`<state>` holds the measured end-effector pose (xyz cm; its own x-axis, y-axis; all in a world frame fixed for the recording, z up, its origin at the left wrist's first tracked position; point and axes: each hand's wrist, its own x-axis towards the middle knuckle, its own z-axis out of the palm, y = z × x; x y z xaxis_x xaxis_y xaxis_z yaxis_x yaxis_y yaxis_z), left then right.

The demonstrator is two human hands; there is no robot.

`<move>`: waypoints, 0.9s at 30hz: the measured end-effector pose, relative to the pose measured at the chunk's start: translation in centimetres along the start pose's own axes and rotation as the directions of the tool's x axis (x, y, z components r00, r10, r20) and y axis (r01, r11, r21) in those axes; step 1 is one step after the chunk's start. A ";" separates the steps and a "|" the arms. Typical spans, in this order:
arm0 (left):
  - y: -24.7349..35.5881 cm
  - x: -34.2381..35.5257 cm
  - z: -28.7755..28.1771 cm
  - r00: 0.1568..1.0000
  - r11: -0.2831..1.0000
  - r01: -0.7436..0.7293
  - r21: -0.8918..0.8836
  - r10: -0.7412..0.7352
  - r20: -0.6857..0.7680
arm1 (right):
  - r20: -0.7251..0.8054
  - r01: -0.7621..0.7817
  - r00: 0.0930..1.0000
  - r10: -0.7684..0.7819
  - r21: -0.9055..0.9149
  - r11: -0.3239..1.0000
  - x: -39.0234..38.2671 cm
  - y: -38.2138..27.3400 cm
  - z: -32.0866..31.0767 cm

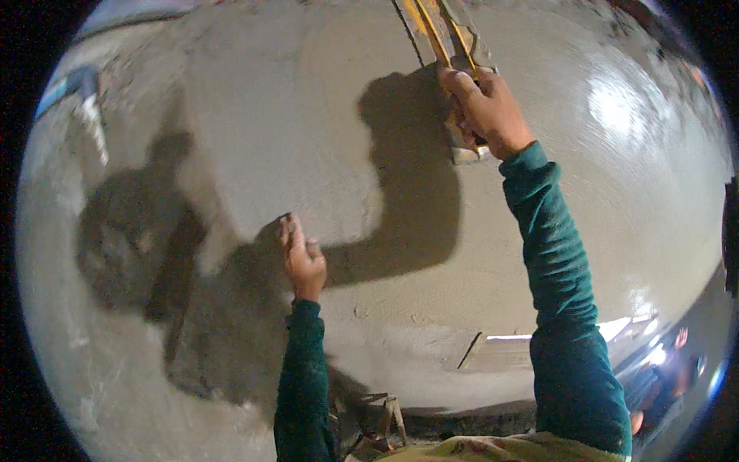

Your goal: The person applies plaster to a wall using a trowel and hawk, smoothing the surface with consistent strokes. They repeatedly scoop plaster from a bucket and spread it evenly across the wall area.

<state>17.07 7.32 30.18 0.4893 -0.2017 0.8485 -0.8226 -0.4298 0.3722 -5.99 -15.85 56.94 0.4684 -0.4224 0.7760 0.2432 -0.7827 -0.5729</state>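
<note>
Grasping a long, yellow-edged plastering float (463,45) high on the grey plastered wall (292,115), tight in the right hand (493,112) and so nearest to it; well up and to the right of the left hand (305,262), empty there with fingers stretched upward. Aligned along a steep, near-vertical long axis tipped slightly leftward at the top, pointing up past the knuckles and out of view, with only a short, pale end showing below the grip. Impossible to tell from this view whether touching the wall with the left fingertips.
</note>
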 end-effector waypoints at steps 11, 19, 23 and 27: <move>3.2 0.3 2.2 0.994 0.990 0.111 0.081 -0.113 0.009 | -0.378 -0.022 0.917 0.127 0.272 0.962 -6.0 6.4 -19.5; -0.3 0.5 5.0 0.979 0.978 0.205 0.027 -0.205 -0.022 | -0.526 -0.100 0.805 0.276 0.337 0.936 -9.4 10.2 -35.0; -1.4 -0.2 6.6 0.981 0.981 0.193 0.031 -0.192 -0.027 | -0.574 -0.167 0.767 0.287 0.254 0.953 -11.1 12.1 -40.7; -7.6 2.2 5.0 0.999 0.987 0.039 0.153 -0.036 -0.025 | -0.619 -0.141 0.754 0.218 0.172 0.975 -12.2 15.3 -45.6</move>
<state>25.89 5.76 27.35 0.5108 -0.1639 0.8439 -0.7489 -0.5670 0.3432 -46.70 -43.48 50.75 -0.1194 -0.7726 0.6236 0.3174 -0.6249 -0.7133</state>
